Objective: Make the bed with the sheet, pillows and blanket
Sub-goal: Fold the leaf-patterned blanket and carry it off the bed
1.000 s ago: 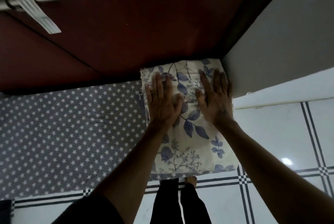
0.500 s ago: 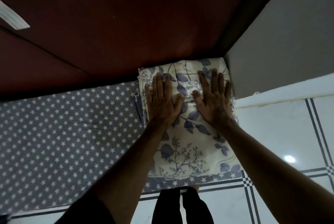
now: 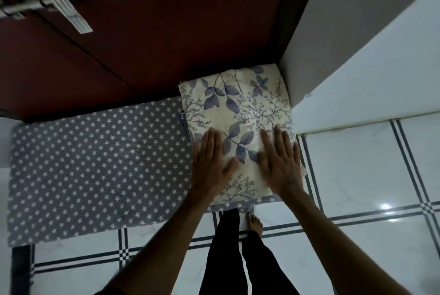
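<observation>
Floral pillow [image 3: 240, 113] on starred sheet [image 3: 95, 163], left hand [image 3: 209, 166], right hand [image 3: 281, 163] pressing flat, fingers straight

both flat hands [image 3: 245, 163] press the floral pillow [image 3: 238, 113].

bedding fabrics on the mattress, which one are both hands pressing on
The cream leaf-print fabric, folded at the mattress's right end by the wall. Both the left hand and right hand lie flat on it; the grey star-print sheet lies untouched.

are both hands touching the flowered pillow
Touching. The head view shows the left hand and right hand lying flat, fingers straight, pressed on the near half of the flowered pillow, with no gap visible.
</observation>
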A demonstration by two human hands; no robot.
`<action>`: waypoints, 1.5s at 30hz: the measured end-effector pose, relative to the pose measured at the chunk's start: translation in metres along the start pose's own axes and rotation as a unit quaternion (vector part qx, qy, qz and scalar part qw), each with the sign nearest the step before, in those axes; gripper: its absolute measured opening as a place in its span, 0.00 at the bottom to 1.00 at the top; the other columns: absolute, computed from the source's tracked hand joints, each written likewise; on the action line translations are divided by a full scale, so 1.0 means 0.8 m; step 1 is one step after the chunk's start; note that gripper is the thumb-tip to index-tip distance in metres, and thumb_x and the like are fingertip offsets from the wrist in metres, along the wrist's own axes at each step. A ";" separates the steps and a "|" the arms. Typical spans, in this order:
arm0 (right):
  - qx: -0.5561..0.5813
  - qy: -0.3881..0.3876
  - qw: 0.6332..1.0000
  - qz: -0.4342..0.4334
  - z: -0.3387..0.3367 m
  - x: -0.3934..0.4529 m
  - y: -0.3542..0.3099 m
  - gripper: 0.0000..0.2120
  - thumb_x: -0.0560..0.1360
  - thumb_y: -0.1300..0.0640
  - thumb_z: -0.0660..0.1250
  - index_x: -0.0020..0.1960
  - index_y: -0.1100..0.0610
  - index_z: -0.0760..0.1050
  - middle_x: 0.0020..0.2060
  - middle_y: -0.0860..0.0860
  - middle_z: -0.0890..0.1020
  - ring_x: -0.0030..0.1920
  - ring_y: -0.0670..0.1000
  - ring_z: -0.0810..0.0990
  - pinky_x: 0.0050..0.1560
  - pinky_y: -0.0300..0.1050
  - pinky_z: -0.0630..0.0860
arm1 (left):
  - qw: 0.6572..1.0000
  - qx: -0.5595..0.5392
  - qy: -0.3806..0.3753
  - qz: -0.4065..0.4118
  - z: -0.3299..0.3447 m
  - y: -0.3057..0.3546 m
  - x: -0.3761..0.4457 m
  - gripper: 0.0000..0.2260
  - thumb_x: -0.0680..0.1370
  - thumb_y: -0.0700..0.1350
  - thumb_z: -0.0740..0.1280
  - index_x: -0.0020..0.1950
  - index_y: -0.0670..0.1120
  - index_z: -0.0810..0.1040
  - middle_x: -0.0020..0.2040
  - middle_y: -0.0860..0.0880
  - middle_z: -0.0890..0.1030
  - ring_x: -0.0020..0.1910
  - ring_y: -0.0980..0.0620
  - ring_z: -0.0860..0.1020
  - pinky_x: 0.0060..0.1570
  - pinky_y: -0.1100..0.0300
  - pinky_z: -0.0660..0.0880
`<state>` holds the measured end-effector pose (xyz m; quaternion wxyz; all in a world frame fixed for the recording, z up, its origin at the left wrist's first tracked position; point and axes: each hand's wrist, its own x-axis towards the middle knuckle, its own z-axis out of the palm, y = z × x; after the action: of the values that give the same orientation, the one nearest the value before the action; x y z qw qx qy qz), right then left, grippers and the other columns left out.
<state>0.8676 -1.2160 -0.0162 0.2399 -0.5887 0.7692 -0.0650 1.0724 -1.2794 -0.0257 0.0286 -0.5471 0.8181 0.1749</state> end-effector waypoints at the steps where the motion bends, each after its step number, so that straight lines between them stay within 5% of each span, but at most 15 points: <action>1: -0.010 -0.017 1.000 0.000 0.007 -0.004 0.004 0.30 0.83 0.38 0.43 0.83 0.44 0.44 0.82 0.54 0.44 0.82 0.56 0.40 0.79 0.62 0.41 | 1.000 0.004 -0.016 -0.007 0.006 0.000 -0.007 0.39 0.79 0.67 0.51 0.82 0.42 0.53 0.82 0.41 0.55 0.81 0.44 0.55 0.76 0.41 0.56; 6: -0.012 -0.105 0.994 -0.007 -0.019 0.025 0.007 0.32 0.83 0.37 0.47 0.82 0.44 0.40 0.82 0.54 0.39 0.81 0.57 0.38 0.78 0.62 0.40 | 0.998 0.017 -0.055 -0.015 -0.005 0.005 0.020 0.42 0.77 0.68 0.48 0.78 0.37 0.63 0.77 0.37 0.65 0.76 0.38 0.65 0.72 0.37 0.62; 12: 0.022 -0.077 0.997 -0.017 -0.059 -0.014 0.009 0.30 0.84 0.44 0.55 0.82 0.48 0.50 0.81 0.58 0.48 0.81 0.60 0.47 0.77 0.62 0.60 | 0.997 -0.041 -0.054 0.022 -0.046 0.043 0.011 0.35 0.83 0.59 0.53 0.81 0.37 0.49 0.81 0.38 0.53 0.81 0.42 0.52 0.79 0.48 0.51; 14: 0.027 -0.090 0.996 0.014 -0.053 -0.037 0.011 0.31 0.83 0.40 0.50 0.83 0.47 0.47 0.81 0.58 0.47 0.81 0.61 0.46 0.77 0.63 0.60 | 0.995 -0.055 -0.074 0.037 -0.034 0.052 -0.005 0.38 0.80 0.62 0.49 0.81 0.37 0.49 0.81 0.37 0.52 0.81 0.42 0.53 0.78 0.49 0.53; 18: 0.025 -0.101 0.994 0.036 -0.020 -0.071 0.010 0.37 0.75 0.30 0.33 0.79 0.42 0.32 0.81 0.56 0.37 0.81 0.62 0.39 0.77 0.64 0.53 | 0.997 -0.020 -0.040 0.063 0.008 0.041 -0.031 0.36 0.81 0.61 0.49 0.76 0.33 0.64 0.75 0.33 0.66 0.73 0.35 0.69 0.70 0.41 0.69; 23: 0.015 -0.117 0.991 0.059 -0.007 -0.067 0.010 0.31 0.85 0.41 0.46 0.81 0.44 0.34 0.80 0.56 0.35 0.80 0.62 0.36 0.77 0.67 0.48 | 0.997 -0.003 -0.029 0.074 0.018 0.034 -0.033 0.33 0.81 0.56 0.52 0.77 0.33 0.63 0.76 0.33 0.66 0.73 0.35 0.69 0.70 0.40 0.69; 29: 0.045 -0.035 0.998 0.023 -0.035 -0.053 -0.004 0.37 0.81 0.50 0.62 0.83 0.48 0.44 0.81 0.60 0.42 0.81 0.63 0.39 0.80 0.62 0.47 | 0.997 -0.016 0.009 0.075 -0.006 0.033 -0.043 0.31 0.84 0.57 0.51 0.80 0.36 0.59 0.79 0.37 0.62 0.77 0.41 0.63 0.73 0.45 0.64; 36: 0.041 -0.109 0.992 0.044 -0.033 -0.042 -0.017 0.37 0.82 0.51 0.59 0.83 0.48 0.39 0.80 0.60 0.37 0.80 0.61 0.35 0.80 0.62 0.44 | 0.997 -0.010 0.021 0.076 -0.004 0.023 -0.049 0.33 0.84 0.60 0.46 0.80 0.37 0.56 0.80 0.39 0.59 0.79 0.42 0.60 0.76 0.46 0.59; 41: 0.074 0.016 0.997 0.035 -0.050 -0.034 -0.030 0.38 0.79 0.58 0.64 0.83 0.50 0.48 0.81 0.60 0.44 0.81 0.60 0.41 0.80 0.59 0.49 | 0.990 -0.016 0.034 0.138 -0.025 0.024 -0.030 0.30 0.84 0.55 0.53 0.81 0.38 0.56 0.81 0.40 0.58 0.81 0.45 0.55 0.75 0.45 0.61; 45: 0.060 0.032 0.998 0.010 -0.031 -0.030 -0.041 0.32 0.84 0.44 0.54 0.83 0.49 0.46 0.80 0.61 0.41 0.79 0.58 0.36 0.80 0.57 0.44 | 0.994 -0.014 0.024 0.106 -0.023 0.017 -0.011 0.32 0.84 0.58 0.53 0.81 0.37 0.55 0.81 0.39 0.58 0.80 0.43 0.56 0.77 0.44 0.58</action>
<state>0.8901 -1.2078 0.0250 0.2506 -0.5636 0.7768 -0.1270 1.0661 -1.2731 -0.0026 -0.0176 -0.4616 0.8695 0.1748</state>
